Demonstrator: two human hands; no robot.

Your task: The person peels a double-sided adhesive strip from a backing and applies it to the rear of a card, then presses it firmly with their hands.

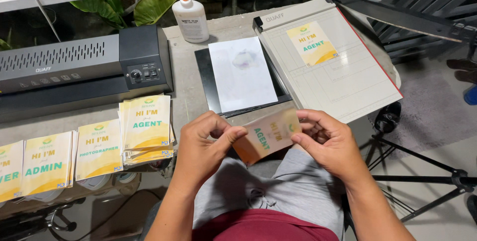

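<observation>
The person sat at the table (194, 79) with both hands raised over the lap, gripping one small yellow-and-white card (267, 135) between them. The left hand (201, 149) pinched the card's near end with thumb and fingers closed on it, and the right hand (325, 141) held the far end the same way, fingers curled around the edge. The card sat tilted, just below the table's edge.

On the table to the left lay a stack of like cards (146, 127), with more cards (98, 149) set out in a row beside it. Behind them stood a dark laminating machine (84, 64). A white glue bottle (191, 17) with an orange tip stood upright near the back. A white sheet (241, 74) rested on a black board, and just right of it a paper trimmer (343, 79) carried another card (312, 43) on its bed. A black tripod (422, 171) stood on the floor at right.
</observation>
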